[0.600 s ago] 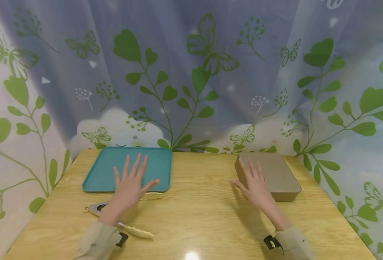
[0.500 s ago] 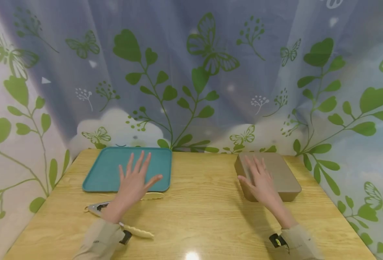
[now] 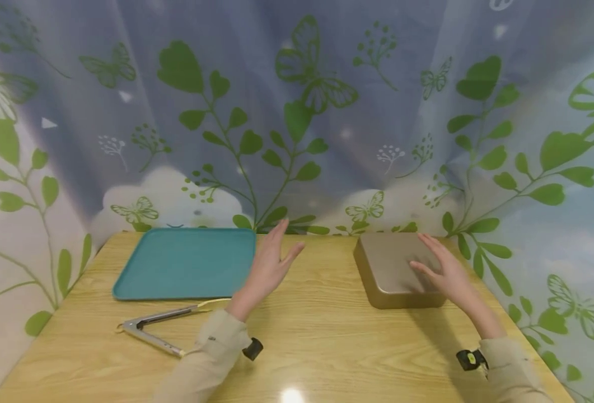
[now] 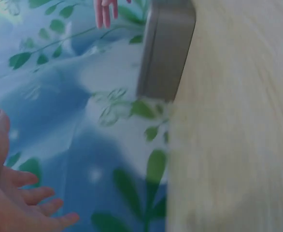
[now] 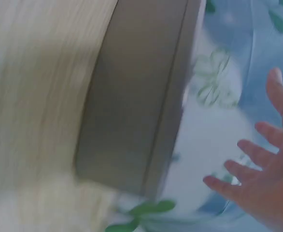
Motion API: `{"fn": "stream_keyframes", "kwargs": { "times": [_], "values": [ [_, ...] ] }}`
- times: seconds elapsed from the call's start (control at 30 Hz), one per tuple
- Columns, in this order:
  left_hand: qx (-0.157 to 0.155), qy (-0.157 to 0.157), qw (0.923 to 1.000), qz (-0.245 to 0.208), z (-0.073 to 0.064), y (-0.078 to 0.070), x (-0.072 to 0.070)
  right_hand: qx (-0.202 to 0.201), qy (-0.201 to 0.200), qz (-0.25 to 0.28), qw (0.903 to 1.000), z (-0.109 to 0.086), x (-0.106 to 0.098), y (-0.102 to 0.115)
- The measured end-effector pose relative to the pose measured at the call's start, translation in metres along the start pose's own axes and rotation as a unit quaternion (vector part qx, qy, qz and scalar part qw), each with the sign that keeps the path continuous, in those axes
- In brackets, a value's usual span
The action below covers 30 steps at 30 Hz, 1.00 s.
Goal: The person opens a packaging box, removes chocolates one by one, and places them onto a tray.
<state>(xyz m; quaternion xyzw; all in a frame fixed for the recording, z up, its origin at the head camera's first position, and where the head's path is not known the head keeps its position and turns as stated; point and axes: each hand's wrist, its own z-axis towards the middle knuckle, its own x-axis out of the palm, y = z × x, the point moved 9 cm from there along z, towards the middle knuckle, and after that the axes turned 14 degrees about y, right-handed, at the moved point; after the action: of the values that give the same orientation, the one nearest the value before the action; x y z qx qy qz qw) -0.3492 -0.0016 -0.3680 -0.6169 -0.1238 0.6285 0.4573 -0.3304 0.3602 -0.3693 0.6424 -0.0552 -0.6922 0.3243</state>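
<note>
Both hands have swung rightward since the earlier frames: the left hand [image 3: 265, 267] has gone from over the teal tray [image 3: 186, 263] to beyond its right edge, and the right hand [image 3: 450, 274] from the left side of the brown box [image 3: 397, 257] to its right side. Tray, box and tongs [image 3: 160, 317] sit slightly further left in view, probably because the head turned.

The likeliest mishap is the left sleeve [image 3: 221, 338] catching the tongs: it crosses in front of their splayed ends, so lowering that forearm could drag them along the bench [image 3: 317, 336]. A sideways brush from the right hand might also shift the box, which stands near the patterned curtain [image 3: 307, 140].

Both arms reach forward, thumbs pointing inward. Each grip is empty: the wrist views show the left fingers [image 4: 37, 195] and the right fingers [image 5: 257, 153] spread apart. The right hand casts a shadow on the box lid and seems to hover above it. The tongs lie spread in a V, nearer the person than the tray; 2 black wrist straps [image 3: 470, 360] show at the cuffs.
</note>
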Motion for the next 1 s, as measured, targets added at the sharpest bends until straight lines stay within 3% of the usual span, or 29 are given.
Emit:
{"fn": "stream_keyframes", "kwargs": {
  "times": [0.1,0.27,0.47,0.6,0.8,1.0],
  "values": [
    [0.013,0.013,0.9995,-0.027,0.016,-0.009,0.026,0.011,0.021,-0.005,0.9997,-0.007,-0.002,-0.023],
    [0.011,0.06,0.9968,-0.051,0.037,-0.018,0.075,0.045,0.083,0.024,0.9953,-0.02,0.006,-0.06],
    [-0.007,0.119,0.9923,-0.033,0.051,-0.03,0.132,0.068,0.121,0.067,0.9881,-0.029,0.014,-0.083],
    [-0.005,0.158,0.9874,-0.008,0.055,-0.039,0.163,0.087,0.134,0.059,0.9854,-0.033,0.018,-0.091],
    [-0.016,0.195,0.9805,0.018,0.06,-0.045,0.189,0.101,0.139,0.062,0.9831,-0.031,0.021,-0.092],
    [-0.025,0.195,0.9802,0.024,0.063,-0.045,0.197,0.096,0.147,0.091,0.9802,-0.033,0.024,-0.09]
  ]
}}
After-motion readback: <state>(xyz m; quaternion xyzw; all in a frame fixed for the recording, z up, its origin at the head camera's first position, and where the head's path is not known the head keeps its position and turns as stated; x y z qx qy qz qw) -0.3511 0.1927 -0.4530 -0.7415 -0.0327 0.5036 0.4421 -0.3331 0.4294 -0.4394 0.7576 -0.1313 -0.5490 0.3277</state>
